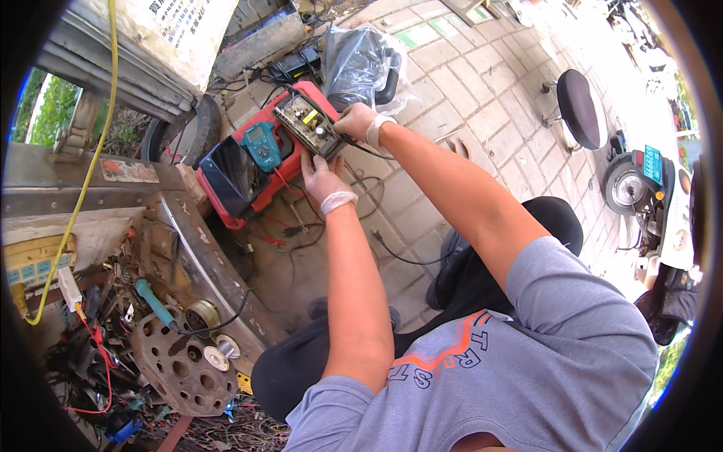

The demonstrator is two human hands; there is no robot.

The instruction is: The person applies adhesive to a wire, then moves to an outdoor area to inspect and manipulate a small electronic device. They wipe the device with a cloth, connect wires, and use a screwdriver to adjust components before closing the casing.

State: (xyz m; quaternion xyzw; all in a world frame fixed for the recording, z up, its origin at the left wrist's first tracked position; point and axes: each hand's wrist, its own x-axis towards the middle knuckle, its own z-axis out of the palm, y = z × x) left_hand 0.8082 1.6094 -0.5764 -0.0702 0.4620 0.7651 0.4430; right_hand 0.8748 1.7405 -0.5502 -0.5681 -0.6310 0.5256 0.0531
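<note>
A circuit board (303, 122) in an open dark case, with several components on its face, sits tilted over a red-and-black box. My left hand (324, 179), in a thin whitish glove, grips its near lower edge with fingers partly hidden beneath. Gloved likewise, my right hand (357, 123) is closed on the board's right end, where dark cables come out; its fingertips are partly hidden. Beside the board, a teal multimeter (261, 145) lies on the red box (228, 216), and a red test lead (280, 178) hangs from it.
A dark handled case in clear plastic (360, 71) stands beyond my hands. Cables and leads (410, 261) trail over the paving. At left are a tire (197, 129), a metal-edged bench, a teal-handled soldering iron (156, 303) and a holed metal plate (181, 369). A round stool (581, 109) and scooter (640, 181) stand right.
</note>
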